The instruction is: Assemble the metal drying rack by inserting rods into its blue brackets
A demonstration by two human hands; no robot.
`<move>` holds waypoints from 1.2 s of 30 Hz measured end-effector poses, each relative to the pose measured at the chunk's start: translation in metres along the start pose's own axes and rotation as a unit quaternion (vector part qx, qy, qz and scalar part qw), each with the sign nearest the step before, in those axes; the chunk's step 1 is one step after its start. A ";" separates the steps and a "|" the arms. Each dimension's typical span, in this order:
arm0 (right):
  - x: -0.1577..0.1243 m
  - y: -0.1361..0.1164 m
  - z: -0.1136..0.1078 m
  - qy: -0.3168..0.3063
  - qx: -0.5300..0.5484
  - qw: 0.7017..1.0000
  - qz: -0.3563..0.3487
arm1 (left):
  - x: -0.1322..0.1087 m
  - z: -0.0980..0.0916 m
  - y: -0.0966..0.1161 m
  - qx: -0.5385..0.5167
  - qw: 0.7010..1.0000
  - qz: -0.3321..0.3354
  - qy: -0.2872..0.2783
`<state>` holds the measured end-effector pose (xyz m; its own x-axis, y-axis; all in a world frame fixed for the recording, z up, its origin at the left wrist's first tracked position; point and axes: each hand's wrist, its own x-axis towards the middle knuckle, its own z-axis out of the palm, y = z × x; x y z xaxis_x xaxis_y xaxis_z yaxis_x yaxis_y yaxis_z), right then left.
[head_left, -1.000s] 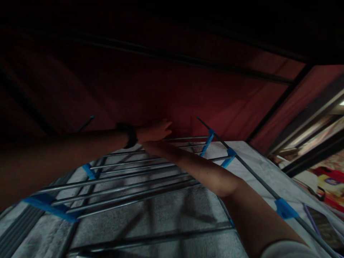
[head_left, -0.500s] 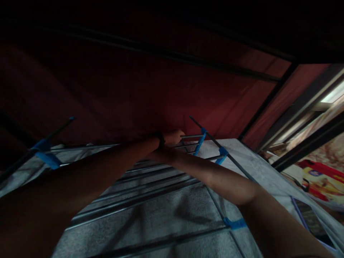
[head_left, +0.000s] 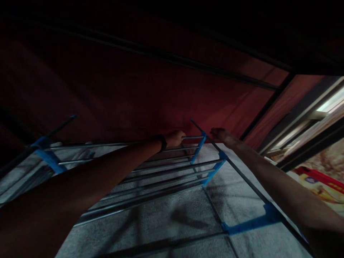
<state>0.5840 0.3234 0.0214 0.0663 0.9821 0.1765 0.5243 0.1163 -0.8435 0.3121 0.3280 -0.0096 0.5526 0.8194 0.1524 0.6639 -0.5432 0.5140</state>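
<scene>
A metal rack (head_left: 172,168) with several grey rods and blue plastic brackets stands below and in front of me. My left hand (head_left: 174,138), with a dark band at the wrist, is closed around the rack's far top rod near its right end. Just right of the upright pole, by the upper blue bracket (head_left: 203,134), my right hand (head_left: 221,135) is raised. Its fingers point left toward the pole and look apart, with nothing visible in them. A lower blue bracket (head_left: 249,222) joins the frame at the bottom right.
A dark red wall (head_left: 139,100) with dark bars rises close behind the rack. The rack is over a grey, rough-looking surface (head_left: 161,215). On the right, a red and yellow package (head_left: 319,182) lies beyond a dark post.
My right hand has moved away from beside the left hand, out to the right past the upright pole. The left hand keeps hold of the top rod.
</scene>
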 end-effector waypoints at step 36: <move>-0.006 0.015 0.039 -0.100 0.177 0.971 0.126 | -0.014 0.003 -0.003 -0.032 0.999 0.009 -0.008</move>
<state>0.5588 0.3246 -0.0122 -0.0311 0.9910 -0.1301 0.1864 -0.1221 -0.9749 0.3037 0.3172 -0.0156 0.5726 0.8062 0.1490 0.6207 -0.5451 0.5635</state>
